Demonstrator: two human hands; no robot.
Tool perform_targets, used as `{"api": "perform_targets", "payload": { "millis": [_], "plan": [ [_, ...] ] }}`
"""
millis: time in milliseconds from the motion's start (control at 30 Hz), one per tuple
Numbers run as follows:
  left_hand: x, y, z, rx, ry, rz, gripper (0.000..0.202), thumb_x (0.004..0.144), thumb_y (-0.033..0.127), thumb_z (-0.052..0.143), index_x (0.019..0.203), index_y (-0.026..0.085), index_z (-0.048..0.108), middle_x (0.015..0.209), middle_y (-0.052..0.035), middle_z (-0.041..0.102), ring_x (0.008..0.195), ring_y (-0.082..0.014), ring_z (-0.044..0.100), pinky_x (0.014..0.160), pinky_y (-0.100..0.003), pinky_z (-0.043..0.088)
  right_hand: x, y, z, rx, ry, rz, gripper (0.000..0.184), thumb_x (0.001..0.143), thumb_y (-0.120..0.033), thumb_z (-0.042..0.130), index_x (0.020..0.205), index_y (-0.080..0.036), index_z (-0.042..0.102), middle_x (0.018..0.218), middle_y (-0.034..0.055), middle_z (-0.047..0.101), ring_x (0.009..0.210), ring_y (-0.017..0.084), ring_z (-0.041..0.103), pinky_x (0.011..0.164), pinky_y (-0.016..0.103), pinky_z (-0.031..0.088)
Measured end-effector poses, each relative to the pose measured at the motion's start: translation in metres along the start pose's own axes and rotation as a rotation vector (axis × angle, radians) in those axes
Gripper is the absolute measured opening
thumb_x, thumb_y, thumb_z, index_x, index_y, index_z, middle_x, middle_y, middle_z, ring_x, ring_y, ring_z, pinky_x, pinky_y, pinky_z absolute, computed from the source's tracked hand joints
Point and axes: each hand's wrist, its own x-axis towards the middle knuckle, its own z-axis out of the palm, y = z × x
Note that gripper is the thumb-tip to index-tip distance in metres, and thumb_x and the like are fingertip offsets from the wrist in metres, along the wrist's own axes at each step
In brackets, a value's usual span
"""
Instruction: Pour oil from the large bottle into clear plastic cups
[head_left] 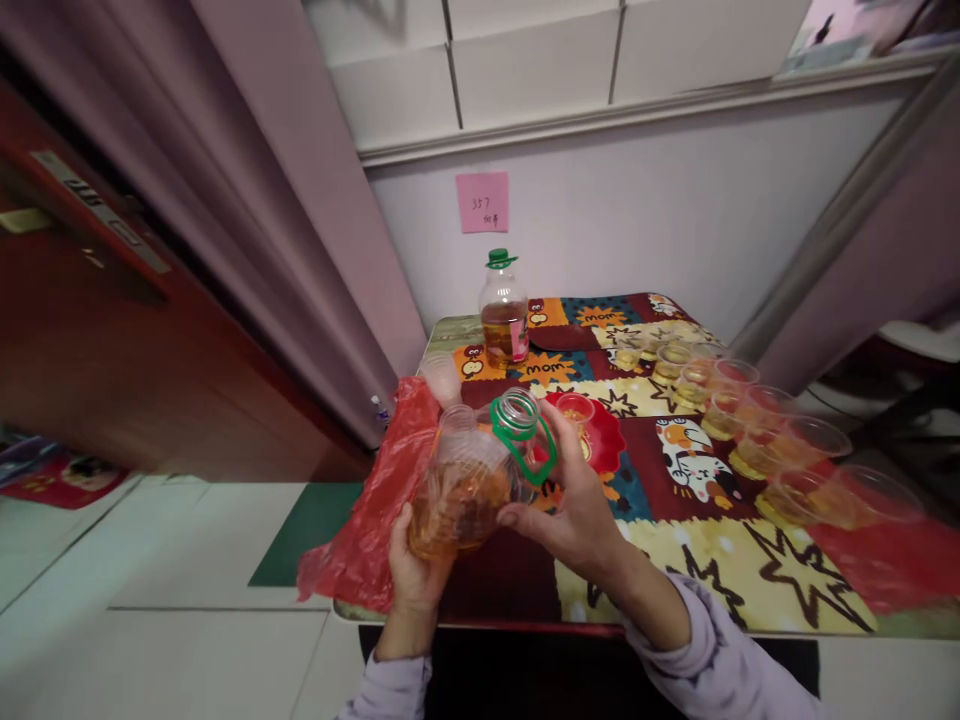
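Note:
A clear plastic jug [465, 500] of amber liquid leans over the table's near left part. Beneath its lower body, my left hand [421, 565] is closed around it from the left. My right hand [574, 505] grips its upper right side, thumb in front and fingers behind the green carry handle [546, 465]. The threaded mouth shows no cap. A second clear, neck-like shape [457, 422] overlaps the jug on the left; I cannot tell whether it belongs to another container. Behind the right hand lies a red scalloped plate [609, 440] with a clear cup [576, 408] on it.
Several clear cups [724, 410] with pale yellow liquid line the table's right side. A green-capped jug [504, 325] stands at the back, and stacked cups [441, 378] at the left. Red plastic film [401, 480] hangs over the left edge. A pink note [482, 203] marks the wall.

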Motion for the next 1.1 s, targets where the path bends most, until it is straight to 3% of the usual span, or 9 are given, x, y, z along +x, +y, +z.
{"api": "perform_targets", "payload": {
  "millis": [167,333,500,600,667,833,1100],
  "plan": [
    [0.003,0.001,-0.001,0.000,-0.021,-0.015,0.041,0.096,0.036,0.060,0.129,0.019,0.077,0.122,-0.0117,0.082,0.115,-0.0297,0.076,0.104,-0.045,0.059,-0.005,0.007,-0.007,0.039,-0.065,0.008,0.103,0.084,-0.065,0.085,0.165,-0.029,0.033,0.160,0.0159,0.056,0.144,0.037,0.060,0.118,0.055,0.054],
    [0.009,0.002,-0.005,0.002,0.042,-0.009,0.036,0.095,0.035,0.055,0.113,0.020,0.082,0.106,-0.0085,0.085,0.098,-0.0257,0.080,0.093,-0.038,0.063,-0.013,0.018,-0.021,-0.013,-0.042,0.081,0.107,0.079,-0.063,0.089,0.165,-0.031,0.034,0.164,0.0160,0.052,0.151,0.036,0.053,0.117,0.056,0.054],
    [0.010,0.002,0.000,-0.002,0.086,-0.004,0.033,0.094,0.035,0.055,0.107,0.021,0.083,0.104,-0.0072,0.085,0.095,-0.0245,0.081,0.088,-0.035,0.064,0.007,0.046,-0.075,-0.248,0.082,0.142,0.088,0.085,-0.061,0.084,0.157,-0.029,0.046,0.152,0.0163,0.065,0.139,0.035,0.064,0.113,0.057,0.056],
    [0.010,0.002,0.000,0.025,0.121,0.028,0.032,0.093,0.034,0.055,0.103,0.021,0.083,0.102,-0.0066,0.085,0.092,-0.0235,0.081,0.085,-0.034,0.064,0.034,0.068,-0.110,-0.606,0.170,0.098,0.068,0.087,-0.058,0.082,0.141,-0.022,0.063,0.141,0.0178,0.071,0.130,0.037,0.069,0.113,0.058,0.054],
    [0.012,0.003,-0.003,0.017,0.137,0.025,0.031,0.093,0.032,0.055,0.102,0.021,0.083,0.100,-0.0064,0.085,0.089,-0.0226,0.081,0.084,-0.033,0.064,0.050,0.079,-0.122,-0.804,0.129,0.111,0.060,0.088,-0.054,0.081,0.134,-0.018,0.067,0.137,0.0191,0.072,0.127,0.038,0.069,0.112,0.056,0.054],
    [0.019,0.005,-0.014,0.003,0.086,0.006,0.034,0.093,0.033,0.056,0.111,0.024,0.083,0.105,-0.0052,0.085,0.094,-0.0234,0.081,0.091,-0.035,0.063,0.072,0.083,-0.113,-1.091,-0.112,0.249,0.060,0.091,-0.056,0.079,0.136,-0.019,0.065,0.141,0.0167,0.069,0.128,0.033,0.068,0.107,0.044,0.055],
    [0.017,0.010,-0.008,0.022,0.135,-0.039,0.033,0.093,0.029,0.053,0.105,0.025,0.084,0.104,-0.0032,0.085,0.092,-0.0219,0.081,0.091,-0.034,0.063,0.091,0.070,-0.097,-1.221,-0.213,0.355,0.049,0.094,-0.054,0.075,0.127,-0.018,0.071,0.128,0.0188,0.075,0.115,0.036,0.074,0.096,0.042,0.055]
  ]
}}
